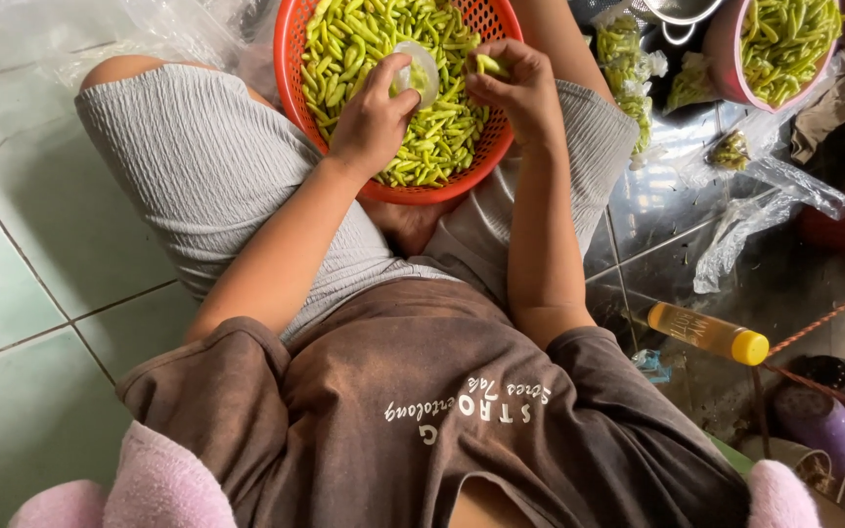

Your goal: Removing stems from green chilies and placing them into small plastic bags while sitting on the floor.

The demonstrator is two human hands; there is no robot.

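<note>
Here, left hand (pixel 372 122) pinches a small clear cup (pixel 421 70); right hand (pixel 515 86) fingers pinch a green chili (pixel 488 65), both over the basket's (pixel 290 59) far edge. Chili looks light, firm, slick; best gripped mid-body.

Both hands sit over the red basket (pixel 297 93), the left hand (pixel 374 122) and right hand (pixel 515 88) close together with only a narrow gap between them; beneath them the green chillies (pixel 442 137) fill the basket, leaving no bare bottom; left of the left hand the tiled floor (pixel 12 274) lies open beyond the knee; right of the right hand, plastic bags (pixel 755 210), a pink bowl (pixel 726 68) and a yellow bottle (pixel 706 332) crowd the way.
</note>
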